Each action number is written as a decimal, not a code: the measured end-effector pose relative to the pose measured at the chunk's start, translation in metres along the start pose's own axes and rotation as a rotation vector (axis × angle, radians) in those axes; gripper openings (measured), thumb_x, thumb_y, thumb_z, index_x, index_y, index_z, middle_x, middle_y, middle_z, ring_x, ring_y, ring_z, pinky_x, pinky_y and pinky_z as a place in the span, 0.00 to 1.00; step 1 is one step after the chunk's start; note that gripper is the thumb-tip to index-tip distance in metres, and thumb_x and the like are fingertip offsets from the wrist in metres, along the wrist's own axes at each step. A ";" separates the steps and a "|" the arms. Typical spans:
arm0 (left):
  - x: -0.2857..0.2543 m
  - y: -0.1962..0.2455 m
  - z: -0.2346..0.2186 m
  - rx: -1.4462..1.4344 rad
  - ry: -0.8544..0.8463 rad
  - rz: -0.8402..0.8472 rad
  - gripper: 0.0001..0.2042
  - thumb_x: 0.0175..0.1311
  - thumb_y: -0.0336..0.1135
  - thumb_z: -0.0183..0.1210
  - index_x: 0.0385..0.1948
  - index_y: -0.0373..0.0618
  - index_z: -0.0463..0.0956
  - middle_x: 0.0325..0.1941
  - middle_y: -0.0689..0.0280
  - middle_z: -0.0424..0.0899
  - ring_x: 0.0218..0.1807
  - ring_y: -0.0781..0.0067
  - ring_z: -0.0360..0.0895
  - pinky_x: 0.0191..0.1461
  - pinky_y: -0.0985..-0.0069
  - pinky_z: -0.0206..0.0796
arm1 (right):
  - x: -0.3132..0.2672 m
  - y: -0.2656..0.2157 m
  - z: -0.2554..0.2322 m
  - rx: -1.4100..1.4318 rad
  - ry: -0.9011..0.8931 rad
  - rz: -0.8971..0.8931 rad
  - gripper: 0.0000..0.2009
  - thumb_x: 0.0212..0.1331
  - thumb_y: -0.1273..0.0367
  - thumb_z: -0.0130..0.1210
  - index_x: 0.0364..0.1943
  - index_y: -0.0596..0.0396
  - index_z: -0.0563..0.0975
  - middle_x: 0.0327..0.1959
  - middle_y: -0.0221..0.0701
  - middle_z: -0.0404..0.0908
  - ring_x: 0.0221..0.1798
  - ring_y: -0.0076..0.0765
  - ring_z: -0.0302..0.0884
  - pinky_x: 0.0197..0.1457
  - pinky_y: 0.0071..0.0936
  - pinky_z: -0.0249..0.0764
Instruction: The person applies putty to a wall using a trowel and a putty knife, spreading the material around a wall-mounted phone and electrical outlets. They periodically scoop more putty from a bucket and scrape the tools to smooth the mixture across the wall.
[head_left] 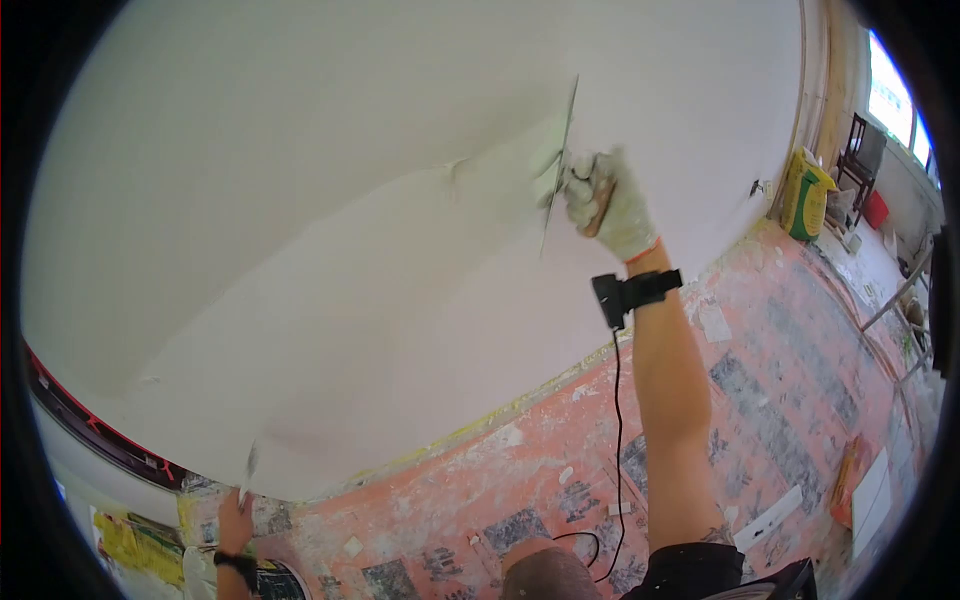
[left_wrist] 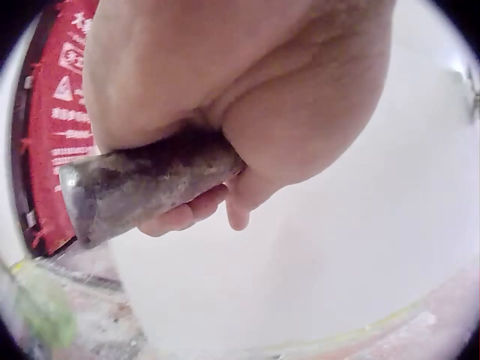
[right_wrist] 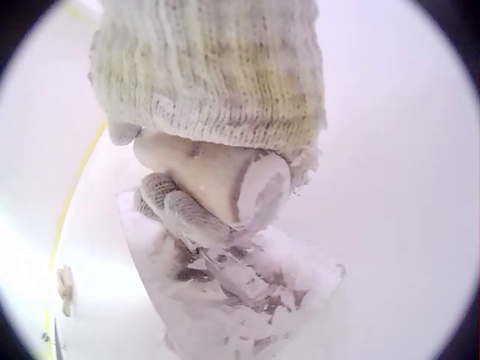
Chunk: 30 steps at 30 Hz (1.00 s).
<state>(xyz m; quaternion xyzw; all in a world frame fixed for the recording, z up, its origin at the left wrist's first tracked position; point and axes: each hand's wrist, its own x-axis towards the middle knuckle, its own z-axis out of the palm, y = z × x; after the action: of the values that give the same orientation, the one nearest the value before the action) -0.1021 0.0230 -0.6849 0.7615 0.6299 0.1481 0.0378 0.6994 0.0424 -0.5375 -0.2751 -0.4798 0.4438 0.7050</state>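
My right hand (head_left: 622,215), in a whitish knit glove, grips the wooden handle of a plastering trowel (right_wrist: 161,277). The trowel's thin blade is seen nearly edge-on against the white wall (head_left: 350,300) in the head view. In the right wrist view its back is caked with white plaster. My bare left hand (head_left: 235,525) is low at the far left, fingers curled round a putty knife (head_left: 251,460) whose blade points up in front of the wall. The knife's worn round handle (left_wrist: 150,187) sticks out of the fist in the left wrist view.
Pinkish floor covering (head_left: 450,500), spattered with plaster, runs along the wall's foot. At the right stand a yellow-green sack (head_left: 806,195) and a dark chair (head_left: 860,160) near a window. Red printed material (left_wrist: 64,127) hangs left. A black cable (head_left: 618,430) trails from my right wrist.
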 end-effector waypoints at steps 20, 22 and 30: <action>-0.277 -0.220 0.075 -0.487 -0.129 -0.474 0.08 0.68 0.34 0.59 0.41 0.39 0.81 0.35 0.51 0.85 0.36 0.50 0.83 0.42 0.62 0.73 | -0.006 0.263 0.597 -0.287 -0.202 0.042 0.19 0.72 0.55 0.52 0.31 0.56 0.78 0.22 0.27 0.80 0.18 0.19 0.70 0.21 0.22 0.66; -0.293 -0.229 0.084 -0.541 -0.123 -0.399 0.09 0.69 0.34 0.59 0.43 0.40 0.81 0.32 0.52 0.85 0.33 0.54 0.83 0.40 0.64 0.72 | -0.006 0.295 0.654 -0.794 -0.092 -0.320 0.15 0.71 0.60 0.52 0.37 0.58 0.80 0.23 0.29 0.82 0.22 0.26 0.74 0.29 0.25 0.71; -0.280 -0.206 0.035 -0.662 -0.120 -0.356 0.10 0.68 0.36 0.59 0.45 0.43 0.82 0.32 0.52 0.85 0.32 0.60 0.82 0.39 0.66 0.70 | -0.057 0.322 0.758 -0.836 -0.271 -0.248 0.30 0.65 0.61 0.60 0.71 0.50 0.68 0.36 0.34 0.85 0.42 0.37 0.81 0.52 0.37 0.75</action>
<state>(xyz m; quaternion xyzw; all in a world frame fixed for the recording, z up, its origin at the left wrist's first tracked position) -0.3338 -0.2021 -0.8180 0.5939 0.6671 0.2901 0.3436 -0.1237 0.1090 -0.5298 -0.4159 -0.7349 0.1565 0.5123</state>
